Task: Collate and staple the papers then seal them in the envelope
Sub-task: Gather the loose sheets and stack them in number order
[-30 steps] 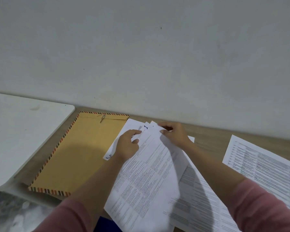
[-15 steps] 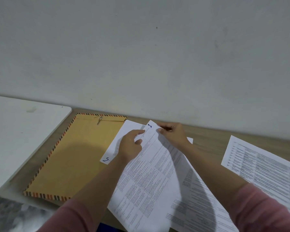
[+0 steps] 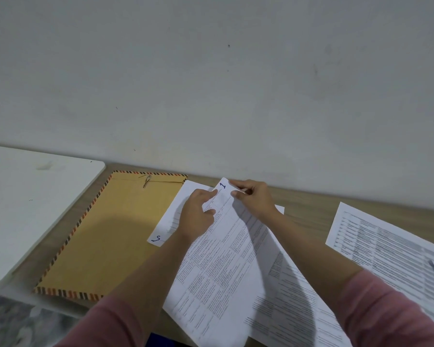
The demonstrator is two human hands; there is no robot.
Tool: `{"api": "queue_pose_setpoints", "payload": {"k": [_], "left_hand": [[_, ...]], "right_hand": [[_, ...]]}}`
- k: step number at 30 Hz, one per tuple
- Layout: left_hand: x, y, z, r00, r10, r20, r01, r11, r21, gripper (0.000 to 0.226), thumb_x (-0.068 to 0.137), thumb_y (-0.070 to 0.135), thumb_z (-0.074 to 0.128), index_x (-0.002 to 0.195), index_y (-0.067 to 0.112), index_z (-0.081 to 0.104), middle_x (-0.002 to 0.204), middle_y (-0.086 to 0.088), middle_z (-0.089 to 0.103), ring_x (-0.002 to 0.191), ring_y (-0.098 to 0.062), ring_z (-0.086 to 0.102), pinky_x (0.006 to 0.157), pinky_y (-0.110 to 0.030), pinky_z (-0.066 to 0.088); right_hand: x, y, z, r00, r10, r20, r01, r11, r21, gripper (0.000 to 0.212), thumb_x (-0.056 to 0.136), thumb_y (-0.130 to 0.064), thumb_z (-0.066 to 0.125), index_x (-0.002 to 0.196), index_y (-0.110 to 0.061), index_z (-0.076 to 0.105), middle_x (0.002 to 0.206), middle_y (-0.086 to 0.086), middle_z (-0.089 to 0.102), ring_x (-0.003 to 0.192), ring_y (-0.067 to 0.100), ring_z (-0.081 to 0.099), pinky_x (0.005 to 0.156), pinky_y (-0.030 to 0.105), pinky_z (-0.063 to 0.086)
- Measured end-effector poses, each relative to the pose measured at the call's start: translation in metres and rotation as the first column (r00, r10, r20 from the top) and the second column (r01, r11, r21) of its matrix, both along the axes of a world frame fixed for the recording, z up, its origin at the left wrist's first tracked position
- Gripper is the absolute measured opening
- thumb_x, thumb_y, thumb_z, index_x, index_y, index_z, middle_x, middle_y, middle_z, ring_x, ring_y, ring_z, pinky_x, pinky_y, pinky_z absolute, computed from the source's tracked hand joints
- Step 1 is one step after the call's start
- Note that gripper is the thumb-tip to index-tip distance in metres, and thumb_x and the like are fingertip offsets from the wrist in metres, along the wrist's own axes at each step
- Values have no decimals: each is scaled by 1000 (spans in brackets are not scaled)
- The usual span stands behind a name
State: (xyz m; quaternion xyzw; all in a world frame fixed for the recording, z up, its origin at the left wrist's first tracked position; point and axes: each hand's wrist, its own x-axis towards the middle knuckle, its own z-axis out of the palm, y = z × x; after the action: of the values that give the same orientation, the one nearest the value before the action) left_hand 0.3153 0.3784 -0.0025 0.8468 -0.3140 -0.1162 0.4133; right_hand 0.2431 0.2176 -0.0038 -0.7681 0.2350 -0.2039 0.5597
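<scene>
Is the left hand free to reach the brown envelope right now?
Probably yes, but not at once. The envelope lies uncovered just beside the left hand, with nothing between them. That hand is busy pinching the page marked 1 and would have to let go first.

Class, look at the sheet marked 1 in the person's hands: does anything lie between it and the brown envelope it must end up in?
Yes. The sheet marked 5 lies flat between sheet 1 and the envelope, overlapping the envelope's right edge. The envelope's flap looks shut.
</scene>
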Motion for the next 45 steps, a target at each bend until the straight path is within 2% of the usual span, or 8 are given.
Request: {"api": "queue_pose_setpoints", "payload": {"k": [4,12,21,25,28,34,40,45], "left_hand": [[-1,-3,2,999,43,-23,-43,999,-6,51,89,1,59,135,22,51,122,6,51,105,-2,45,84,-11,35],[-2,-5,9,994,70,-86,-78,993,-93,50,89,-8,53,133,15,52,117,2,54,98,-4,50,68,7,34],[5,-9,17,987,71,-143,-88,989,-116,45,88,0,59,129,15,58,132,-1,59,123,-17,52,99,-23,40],[6,-11,22,991,62,-114,-76,990,-120,41,87,-3,58,126,11,60,130,-1,60,125,-16,50,96,-14,32],[2,-14,27,994,26,-109,-41,989,-143,41,85,-7,57,123,9,62,129,-3,61,123,-18,52,100,-22,38],[-11,-18,33,994,-24,-108,7,987,-158,39,86,-5,58,120,12,64,123,-3,64,114,-17,58,88,-19,41],[-11,-19,36,995,52,-85,-70,972,-226,34,85,1,65,118,8,65,122,-6,64,117,-16,57,104,-27,42],[-15,-22,37,991,108,-74,-124,954,-272,30,86,2,65,116,6,66,119,-8,66,114,-17,60,100,-24,42]], "right_hand": [[0,2,5,1000,18,11,-18,1000,-1,33,82,-1,66,113,-13,68,89,-9,63,67,2,48,64,3,38],[0,2,11,1000,2,23,-2,1000,31,33,82,-2,66,113,-14,68,101,-1,66,78,11,54,74,12,45],[-3,2,21,999,-51,12,51,999,8,30,80,-8,68,109,-19,69,101,-4,68,79,10,57,78,22,46],[-27,0,28,995,-88,-46,85,993,-80,35,82,-16,68,117,-23,64,120,-9,60,103,9,54,86,16,43],[-49,-4,29,992,-90,-90,79,989,-121,40,85,-16,66,124,-23,60,126,-7,57,108,9,51,75,3,40],[-55,4,29,987,-79,-144,52,982,-181,46,86,-18,64,131,-24,53,129,0,59,116,14,56,96,24,41],[-46,11,29,982,-166,-89,145,968,-205,46,88,-13,58,133,-24,52,104,9,56,93,13,52,77,14,37],[-41,15,27,971,-228,-66,205,947,-249,46,90,-13,56,134,-27,50,90,4,44,81,15,47,61,5,32]]}}
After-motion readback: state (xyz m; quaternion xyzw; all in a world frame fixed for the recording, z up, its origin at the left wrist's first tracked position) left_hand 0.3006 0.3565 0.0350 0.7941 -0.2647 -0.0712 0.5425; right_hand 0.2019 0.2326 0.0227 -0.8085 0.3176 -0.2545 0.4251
